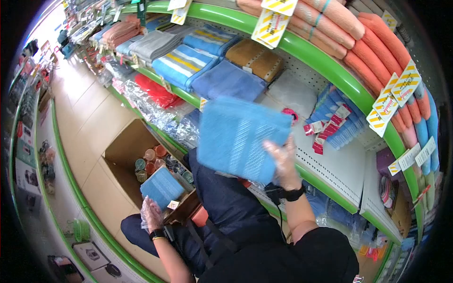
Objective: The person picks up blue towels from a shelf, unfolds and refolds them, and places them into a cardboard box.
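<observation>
So the right hand point(283, 162) has its grip clamped on the lower right edge of a big blue towel point(238, 137), fingers spread over the front face. The towel is held up flat, a bit blurred, and sits up and to the left of that hand. Its long side runs roughly across the view, tilted down a little toward the hand. Right behind it is the white shelf board point(330, 160) with the green rim, so this hand is the nearer one to the shelf by far.

The left hand point(151, 214), in what looks like a thin clear glove, is way lower. Its grip is closed on the bottom corner of a smaller blue towel point(163, 187), folded and with a small tag on it. That one hangs just over the near edge of an open cardboard box point(127, 146) on the floor, with a bunch of little cups point(151, 162) inside.

Around it: folded towels point(226, 80) stacked on the shelf past the big one, blue packs with red labels point(335, 122) to the right of it, rolled orange towels point(377, 47) on the tier above, and yellow price tags point(271, 21) on the rims.
</observation>
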A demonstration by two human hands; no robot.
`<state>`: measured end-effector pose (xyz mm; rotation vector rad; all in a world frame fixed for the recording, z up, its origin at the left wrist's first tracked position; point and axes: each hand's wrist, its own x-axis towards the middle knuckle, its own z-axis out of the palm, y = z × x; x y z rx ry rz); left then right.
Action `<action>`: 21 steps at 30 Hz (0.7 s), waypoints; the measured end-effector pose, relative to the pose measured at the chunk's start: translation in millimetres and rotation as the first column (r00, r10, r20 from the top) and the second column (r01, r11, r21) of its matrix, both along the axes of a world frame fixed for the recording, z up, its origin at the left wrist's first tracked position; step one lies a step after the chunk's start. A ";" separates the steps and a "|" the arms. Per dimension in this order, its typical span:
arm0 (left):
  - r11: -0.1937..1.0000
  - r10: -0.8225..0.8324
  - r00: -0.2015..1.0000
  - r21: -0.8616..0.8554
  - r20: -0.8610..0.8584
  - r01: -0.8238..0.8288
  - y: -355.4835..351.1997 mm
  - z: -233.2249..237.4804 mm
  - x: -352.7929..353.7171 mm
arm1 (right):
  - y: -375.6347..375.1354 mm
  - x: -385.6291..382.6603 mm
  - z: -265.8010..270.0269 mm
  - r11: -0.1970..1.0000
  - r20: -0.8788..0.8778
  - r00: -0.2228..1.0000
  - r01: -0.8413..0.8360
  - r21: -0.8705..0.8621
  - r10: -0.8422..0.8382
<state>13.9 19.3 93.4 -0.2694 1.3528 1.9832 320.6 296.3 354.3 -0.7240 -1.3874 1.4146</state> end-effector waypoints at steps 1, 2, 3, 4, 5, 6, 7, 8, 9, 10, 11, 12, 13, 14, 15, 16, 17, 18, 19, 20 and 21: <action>0.999 0.034 0.999 -0.007 -0.031 -0.034 -0.3 -3.9 0.4 | 9.2 15.3 2.7 0.995 -0.030 0.995 0.097 -0.013 -0.097; 1.000 -0.019 0.999 0.011 -0.049 0.020 -2.0 -3.9 -0.3 | 17.6 25.5 5.5 0.975 -0.075 0.975 0.202 -0.090 -0.209; 1.000 -0.027 0.998 0.015 -0.048 0.028 0.0 -0.5 -0.2 | 26.1 35.1 7.0 0.940 -0.112 0.942 0.296 -0.169 -0.317; 0.999 -0.019 0.999 -0.037 -0.026 0.018 0.7 2.7 0.2 | 41.3 50.6 -6.4 0.939 -0.111 0.940 0.301 -0.166 -0.321; 0.996 -0.009 1.000 -0.092 -0.004 0.009 1.2 4.1 1.2 | 61.8 67.8 -32.0 0.913 -0.089 0.919 0.365 -0.182 -0.385; 0.998 -0.009 1.000 -0.063 -0.026 0.007 1.1 2.9 2.4 | 74.7 76.5 -49.0 0.884 -0.067 0.893 0.425 -0.195 -0.445; 0.998 -0.009 1.000 -0.063 -0.024 0.007 3.2 6.5 4.7 | 77.2 77.8 -55.5 0.884 -0.065 0.893 0.426 -0.194 -0.445; 0.998 0.005 1.000 -0.070 -0.004 -0.005 6.1 13.9 7.3 | 75.9 75.8 -56.8 0.847 0.083 0.854 0.520 -0.111 -0.513; 0.997 0.020 1.000 -0.077 0.014 -0.019 8.6 18.3 8.4 | 76.0 73.7 -57.4 0.805 0.219 0.787 0.594 -0.014 -0.577; 0.997 0.024 1.000 -0.080 0.015 -0.022 8.6 16.3 8.6 | 76.2 73.8 -55.6 0.810 0.287 0.765 0.581 0.080 -0.577; 0.996 0.053 0.999 -0.072 0.010 -0.052 7.2 12.5 8.4 | 81.6 75.3 -65.3 0.812 0.292 0.765 0.579 0.076 -0.574; 0.995 0.081 0.997 -0.061 0.003 -0.081 7.5 12.3 8.1 | 90.3 75.7 -78.7 0.776 0.281 0.729 0.620 0.114 -0.624; 0.995 0.085 0.996 -0.061 0.003 -0.085 8.1 11.9 8.2 | 99.2 77.3 -89.8 0.738 0.265 0.692 0.657 0.153 -0.671; 0.995 0.075 0.997 -0.058 -0.021 -0.076 8.8 13.2 9.6 | 98.1 70.8 -82.2 0.743 0.267 0.696 0.652 0.152 -0.666; 0.996 0.067 0.997 -0.058 -0.046 -0.069 7.4 14.4 10.4 | 92.1 59.8 -67.8 0.729 0.250 0.690 0.675 0.114 -0.679; 0.995 0.077 0.996 -0.063 -0.045 -0.080 4.6 11.6 9.0 | 89.0 51.6 -60.9 0.714 0.236 0.684 0.696 0.075 -0.691; 0.998 0.055 0.998 -0.020 -0.043 -0.056 2.3 4.8 5.8 | 91.2 50.1 -62.5 0.723 0.240 0.691 0.688 0.070 -0.681; 0.999 0.034 0.999 0.022 -0.041 -0.033 0.7 -2.3 2.9 | 95.1 52.4 -64.4 0.730 0.302 0.673 0.670 0.137 -0.675; 0.999 0.050 0.998 0.014 -0.041 -0.050 0.5 -11.0 0.5 | 98.5 54.1 -66.6 0.739 0.362 0.652 0.642 0.202 -0.666; 0.999 0.002 1.000 0.036 -0.007 -0.001 0.6 -16.7 -2.1 | 96.1 53.6 -60.4 0.721 0.551 0.488 0.590 0.364 -0.677; 0.998 -0.038 0.999 0.052 0.028 0.036 -8.2 -20.9 -6.7 | 93.5 52.5 -53.8 0.718 0.605 0.421 0.563 0.410 -0.676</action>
